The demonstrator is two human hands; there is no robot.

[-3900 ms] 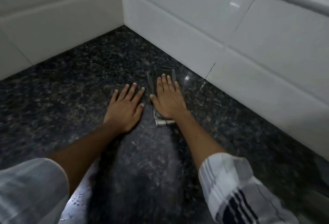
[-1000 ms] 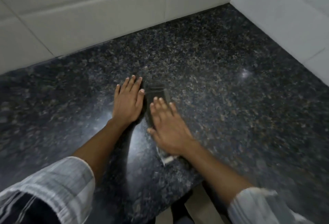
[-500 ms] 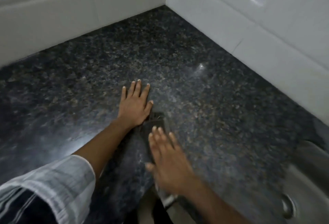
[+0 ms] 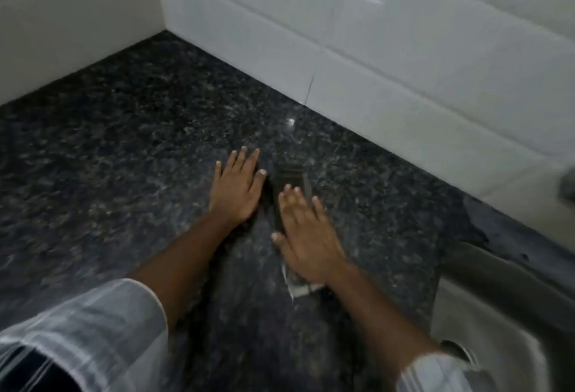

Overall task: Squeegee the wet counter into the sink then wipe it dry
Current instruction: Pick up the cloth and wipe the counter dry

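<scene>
- I could read no text, label, brand, number or sign on anything in front of me.
</scene>
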